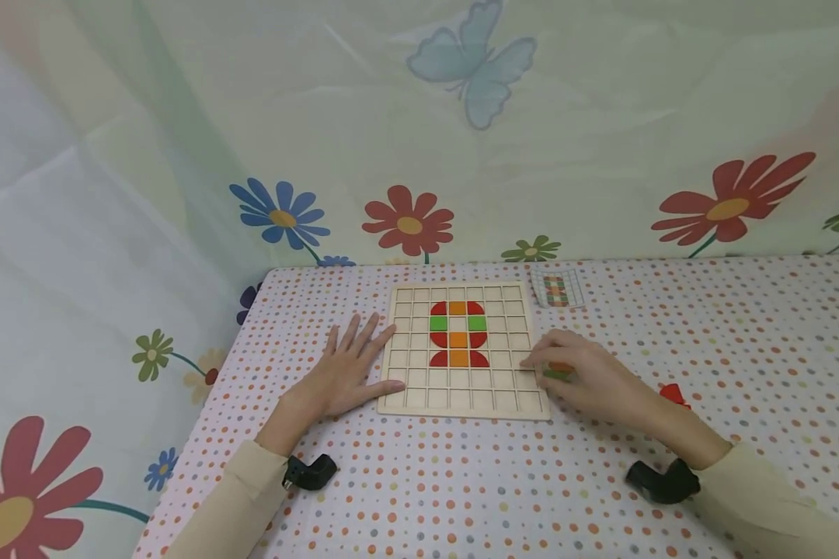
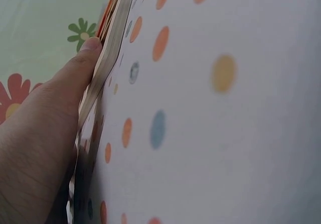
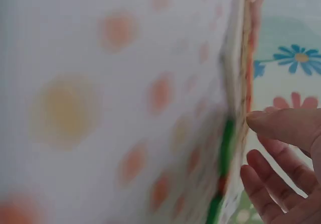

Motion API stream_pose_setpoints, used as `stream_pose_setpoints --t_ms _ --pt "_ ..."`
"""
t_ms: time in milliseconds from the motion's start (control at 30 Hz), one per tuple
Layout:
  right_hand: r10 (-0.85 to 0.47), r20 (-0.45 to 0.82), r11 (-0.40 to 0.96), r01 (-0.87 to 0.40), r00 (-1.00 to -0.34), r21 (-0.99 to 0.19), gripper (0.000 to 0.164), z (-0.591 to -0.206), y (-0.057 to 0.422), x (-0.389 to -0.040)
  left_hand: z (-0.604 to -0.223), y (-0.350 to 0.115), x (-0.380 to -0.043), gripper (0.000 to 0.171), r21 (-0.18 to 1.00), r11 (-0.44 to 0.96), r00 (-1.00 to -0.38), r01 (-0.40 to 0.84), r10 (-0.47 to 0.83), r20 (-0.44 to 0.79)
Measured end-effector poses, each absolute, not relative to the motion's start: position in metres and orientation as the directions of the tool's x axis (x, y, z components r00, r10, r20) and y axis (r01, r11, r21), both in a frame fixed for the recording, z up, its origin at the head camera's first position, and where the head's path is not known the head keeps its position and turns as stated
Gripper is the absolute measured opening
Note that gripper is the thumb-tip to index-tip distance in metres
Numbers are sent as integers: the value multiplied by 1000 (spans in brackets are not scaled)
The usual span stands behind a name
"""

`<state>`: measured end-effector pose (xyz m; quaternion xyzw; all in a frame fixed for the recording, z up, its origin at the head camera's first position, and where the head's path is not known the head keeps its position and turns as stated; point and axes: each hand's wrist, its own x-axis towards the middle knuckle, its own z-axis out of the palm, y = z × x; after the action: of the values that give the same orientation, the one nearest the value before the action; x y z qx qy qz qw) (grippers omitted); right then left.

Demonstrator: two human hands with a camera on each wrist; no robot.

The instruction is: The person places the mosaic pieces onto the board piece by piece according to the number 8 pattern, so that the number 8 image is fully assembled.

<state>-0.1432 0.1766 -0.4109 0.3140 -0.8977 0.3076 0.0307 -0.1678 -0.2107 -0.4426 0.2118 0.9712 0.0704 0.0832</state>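
Observation:
A pale wooden grid board (image 1: 469, 399) lies on the table with red, orange and green tiles (image 1: 457, 340) set in its middle cells. My left hand (image 1: 346, 373) rests along its left side, fingers spread, fingertips and thumb touching the edge. In the left wrist view the thumb (image 2: 91, 44) lies against the board's rim. My right hand (image 1: 583, 376) is at the right edge, its thumb (image 3: 273, 123) by the rim and the other fingers loosely bent. Nothing shows between its fingertips. Green and orange tiles (image 1: 559, 373) lie beside the board, partly under this hand.
A small pattern card (image 1: 558, 288) lies beyond the board's upper right corner. Red pieces (image 1: 674, 394) sit by the right forearm, partly hidden by it. The dotted tablecloth (image 1: 419, 497) covers the table, and a flowered curtain (image 1: 566, 178) hangs behind it.

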Motion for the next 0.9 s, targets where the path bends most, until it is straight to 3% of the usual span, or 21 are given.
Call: stream_pose_setpoints --t_ms 267,767,900 --pt "-466 291 691 -550 -835 -469 44 -420 230 -140 -441 -209 -168 99 171 899 -897 403 425 -122" --pt "-391 36 752 -341 -920 -563 31 -409 229 -159 -441 -208 -168 99 173 900 -897 400 423 -127" --pt "-369 17 754 -310 -929 -579 30 -408 228 -161 -441 -208 -168 99 169 903 -898 396 419 -134"
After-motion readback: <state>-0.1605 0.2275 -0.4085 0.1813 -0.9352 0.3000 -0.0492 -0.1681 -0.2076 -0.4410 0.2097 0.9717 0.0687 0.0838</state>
